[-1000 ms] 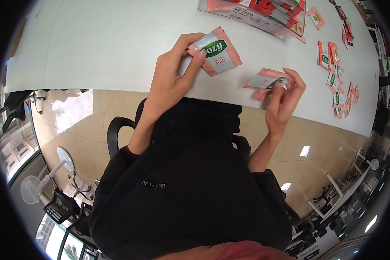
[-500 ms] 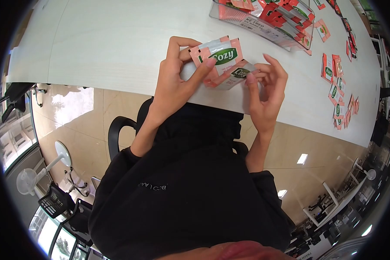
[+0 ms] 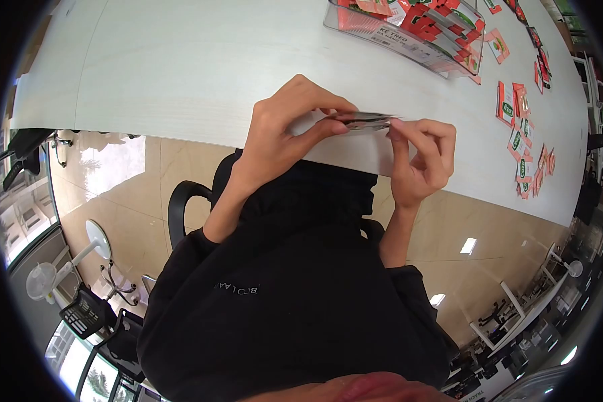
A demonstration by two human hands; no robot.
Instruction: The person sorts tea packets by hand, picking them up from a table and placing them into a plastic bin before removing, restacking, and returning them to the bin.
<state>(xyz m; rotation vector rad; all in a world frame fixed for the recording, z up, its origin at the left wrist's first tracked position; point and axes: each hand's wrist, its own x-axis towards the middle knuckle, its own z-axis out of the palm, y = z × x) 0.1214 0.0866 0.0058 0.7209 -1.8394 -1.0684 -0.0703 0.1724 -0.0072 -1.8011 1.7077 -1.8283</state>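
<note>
Left hand: the left hand [image 3: 285, 127] is closed in a pinch; its thumb and fingers grip the left end of a small stack of packets [image 3: 368, 120].
Right hand: the right hand [image 3: 422, 154] holds the opposite end of this same stack between thumb and forefinger, and its other fingers are curled.
Stack: it is between the two hands, above the near part of the white table [image 3: 181, 80], and it is seen almost from the edge, so I cannot tell how many packets are in it.
Box: the clear plastic box [image 3: 382, 37] stands on the table, beyond the hands; many red and pink packets [image 3: 442, 27] fill it, and a printed label is on its side.
Loose packets: to the right, several pink packets [image 3: 521, 144] lie in a scattered group, some overlapping; one pink packet [image 3: 497, 47] lies near the box.
Dark packets: a row of dark red packets [image 3: 543, 63] lies farther, near the table's right side.
Person: a black shirt [image 3: 295, 288] covers the body, and a black chair [image 3: 179, 211] shows behind.
</note>
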